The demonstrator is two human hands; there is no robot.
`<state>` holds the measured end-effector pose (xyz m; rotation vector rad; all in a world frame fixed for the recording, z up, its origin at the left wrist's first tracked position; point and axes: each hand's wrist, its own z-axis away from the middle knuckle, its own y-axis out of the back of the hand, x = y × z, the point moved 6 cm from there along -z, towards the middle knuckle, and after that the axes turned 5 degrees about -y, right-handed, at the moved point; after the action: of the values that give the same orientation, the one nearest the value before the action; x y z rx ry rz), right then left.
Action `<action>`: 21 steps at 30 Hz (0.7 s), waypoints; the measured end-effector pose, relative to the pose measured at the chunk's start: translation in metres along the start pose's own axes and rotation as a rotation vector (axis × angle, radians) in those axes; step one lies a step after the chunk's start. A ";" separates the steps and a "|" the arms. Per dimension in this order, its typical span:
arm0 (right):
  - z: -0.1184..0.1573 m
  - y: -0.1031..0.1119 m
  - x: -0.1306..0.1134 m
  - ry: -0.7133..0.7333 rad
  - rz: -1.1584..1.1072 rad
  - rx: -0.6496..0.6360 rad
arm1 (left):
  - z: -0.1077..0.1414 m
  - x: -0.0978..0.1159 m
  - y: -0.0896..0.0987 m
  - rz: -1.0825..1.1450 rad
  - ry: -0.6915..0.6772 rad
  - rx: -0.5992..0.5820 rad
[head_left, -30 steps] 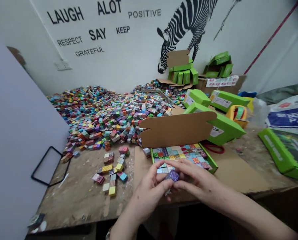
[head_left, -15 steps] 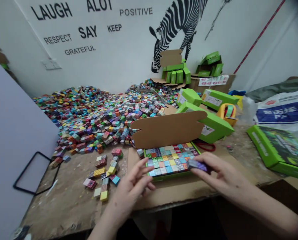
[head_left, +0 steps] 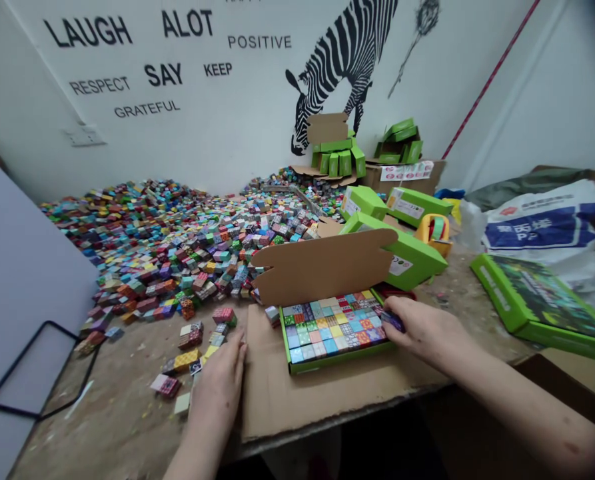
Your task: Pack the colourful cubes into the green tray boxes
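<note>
My right hand [head_left: 420, 330] pinches a dark purple patterned block [head_left: 394, 322] at the right end of an open green box [head_left: 302, 365]. Rows of small colourful patterned blocks [head_left: 332, 327] fill most of that box, and its brown cardboard lid [head_left: 327, 263] stands up behind. To the left, my left hand [head_left: 222, 377] reaches over a small group of loose blocks, fingers stretched forward. It covers some of them; a yellow block [head_left: 184, 361] and a pink-and-dark block [head_left: 166, 385] lie beside it.
A large heap of blocks [head_left: 187, 240] spreads along the wall. Green boxes [head_left: 412, 260] and a yellow tape dispenser [head_left: 433, 233] stand behind the lid. A closed green box [head_left: 542, 303] lies at right. Cardboard [head_left: 287, 407] lies under the open box; a black frame [head_left: 42, 370] is at left.
My left hand has moved from the box's left edge to the loose blocks. My right hand has brought the purple block down to the box's right end. The view has shifted slightly.
</note>
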<state>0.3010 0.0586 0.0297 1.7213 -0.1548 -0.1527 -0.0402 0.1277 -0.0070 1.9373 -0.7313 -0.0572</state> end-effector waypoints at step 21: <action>0.017 -0.022 -0.003 0.160 -0.097 0.229 | -0.007 0.141 -0.025 -0.048 -0.604 -0.086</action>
<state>0.2950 0.0464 0.0049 1.9626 0.0312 -0.0701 0.0884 0.0681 0.0138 1.8615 -1.0507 -0.7157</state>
